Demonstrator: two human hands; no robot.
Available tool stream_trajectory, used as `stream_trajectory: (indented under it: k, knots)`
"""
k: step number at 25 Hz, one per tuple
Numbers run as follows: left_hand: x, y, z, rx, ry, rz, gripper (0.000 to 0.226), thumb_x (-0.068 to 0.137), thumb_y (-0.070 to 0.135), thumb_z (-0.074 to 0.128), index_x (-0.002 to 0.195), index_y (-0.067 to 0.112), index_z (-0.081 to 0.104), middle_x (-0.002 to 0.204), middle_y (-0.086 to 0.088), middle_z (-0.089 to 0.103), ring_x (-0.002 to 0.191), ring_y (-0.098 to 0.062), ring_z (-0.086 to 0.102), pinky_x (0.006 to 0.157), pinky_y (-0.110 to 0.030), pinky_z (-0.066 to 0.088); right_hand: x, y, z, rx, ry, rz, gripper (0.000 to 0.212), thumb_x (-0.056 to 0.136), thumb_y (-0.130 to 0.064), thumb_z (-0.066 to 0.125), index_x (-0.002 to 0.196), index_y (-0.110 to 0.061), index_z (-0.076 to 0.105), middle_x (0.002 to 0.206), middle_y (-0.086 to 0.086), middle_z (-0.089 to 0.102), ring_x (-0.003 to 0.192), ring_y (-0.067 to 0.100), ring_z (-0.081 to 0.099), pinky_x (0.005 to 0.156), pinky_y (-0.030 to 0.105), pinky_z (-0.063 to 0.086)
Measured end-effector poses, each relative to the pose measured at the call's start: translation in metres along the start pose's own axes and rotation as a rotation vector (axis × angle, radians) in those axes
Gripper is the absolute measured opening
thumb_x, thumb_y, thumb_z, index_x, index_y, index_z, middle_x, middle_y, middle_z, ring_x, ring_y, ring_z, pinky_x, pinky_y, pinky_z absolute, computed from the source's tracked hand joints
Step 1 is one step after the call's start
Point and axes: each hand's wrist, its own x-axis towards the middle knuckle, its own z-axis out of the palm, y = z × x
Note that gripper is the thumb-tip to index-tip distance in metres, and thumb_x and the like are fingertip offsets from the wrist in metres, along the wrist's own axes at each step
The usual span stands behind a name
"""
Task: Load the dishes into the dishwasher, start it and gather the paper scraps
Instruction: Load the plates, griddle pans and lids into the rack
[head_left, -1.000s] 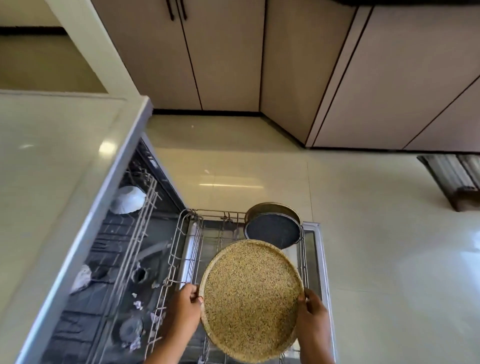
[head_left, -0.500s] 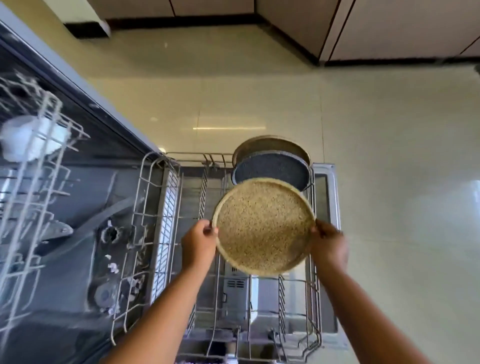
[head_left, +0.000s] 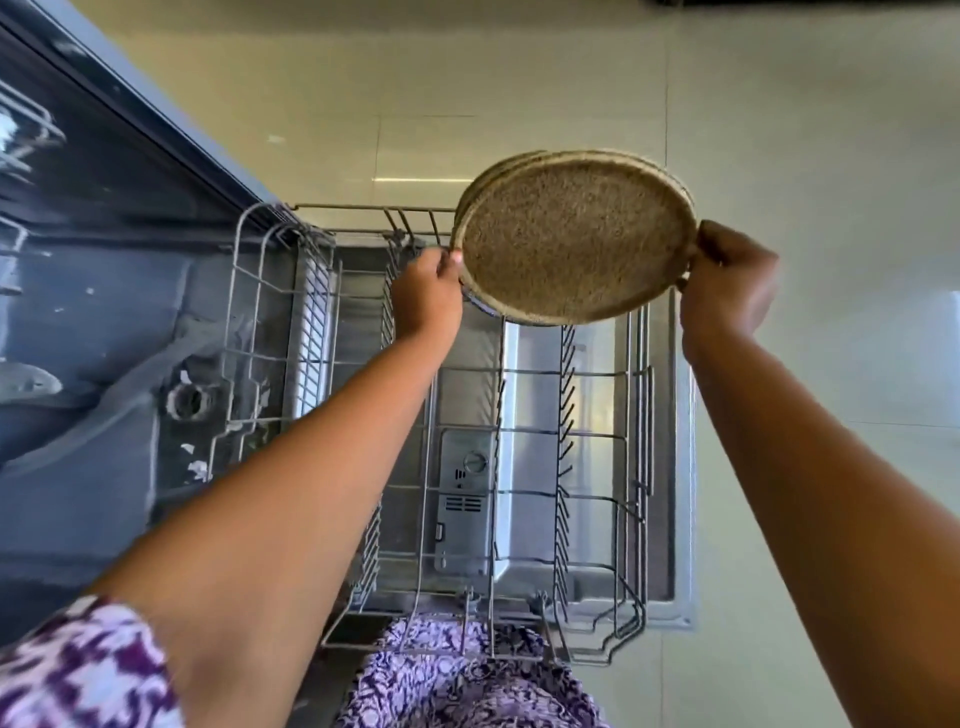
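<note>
Both arms have reached further out since a moment ago, and the plate now sits up at the far right end of the rack, right against the plates already standing there, where earlier it hung nearer the middle.

The left hand pinches the plate's left rim with curled fingers. The right hand is wrapped round the right rim, so both hands are closed on the one plate, which is off the wires.

This looks to me like the loading step, with the plate about to be slotted in. The rest of the rack is bare, and starting the machine is some way off.

Being round, the plate has no real long axis. It stands close to upright, tipped a little, with its speckled face turned back toward the person and its edge-on line running left to right between the hands.

Next, I'd say the bottom rim needs lowering into a free gap between tines, just in front of the standing plates and parallel to them. Only then should both hands let go.

White paper scraps lie on the tub floor to the left, still to be gathered. The door is down flat under the rack.
</note>
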Motion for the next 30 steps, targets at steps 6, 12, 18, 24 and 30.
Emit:
stream_trajectory:
  k: [6,12,18,24,30]
  knots:
    - [0.012,-0.016,0.011,0.001,-0.016,0.001,0.031,0.088,0.033,0.046,0.091,0.007,0.064,0.089,-0.021,0.067,0.084,-0.038,0.066,0.073,-0.055,0.055,0.003,0.004,0.009,-0.030,-0.013,0.006,0.038,0.071,-0.002,0.055,0.097,-0.022,0.074,0.083,-0.008,0.068,0.078,0.004,0.059,0.079,0.027,0.053]
    - [0.015,-0.022,0.015,0.072,-0.035,-0.035,0.025,0.095,0.024,0.047,0.097,0.006,0.064,0.094,-0.020,0.067,0.087,-0.037,0.065,0.076,-0.051,0.055,0.003,0.020,0.015,-0.050,-0.068,-0.039,0.033,0.079,-0.001,0.057,0.104,-0.016,0.072,0.093,-0.006,0.068,0.086,0.004,0.060,0.076,0.007,0.047]
    - [0.011,-0.030,0.017,0.103,-0.050,-0.051,0.025,0.096,0.020,0.047,0.108,0.011,0.066,0.100,-0.017,0.068,0.092,-0.034,0.064,0.080,-0.047,0.055,-0.001,0.039,0.026,-0.220,-0.147,-0.098,0.031,0.086,-0.005,0.054,0.109,-0.016,0.069,0.105,0.004,0.069,0.093,0.015,0.060,0.078,0.015,0.042]
    - [0.002,-0.023,0.016,0.241,-0.085,-0.038,0.031,0.097,0.019,0.047,0.126,0.013,0.056,0.117,-0.010,0.063,0.104,-0.028,0.060,0.077,-0.027,0.046,0.001,0.044,0.035,-0.311,-0.167,-0.168,0.036,0.091,-0.009,0.047,0.122,-0.018,0.062,0.114,0.005,0.067,0.096,0.013,0.060,0.081,0.016,0.045]
    - [-0.025,-0.031,0.006,0.253,-0.120,-0.041,0.033,0.096,0.014,0.049,0.129,0.011,0.052,0.119,-0.010,0.063,0.104,-0.025,0.059,0.072,-0.025,0.039,-0.027,0.067,0.032,-0.334,-0.172,-0.179,0.044,0.091,-0.011,0.050,0.134,-0.021,0.048,0.122,0.006,0.060,0.108,0.020,0.056,0.093,0.026,0.043]
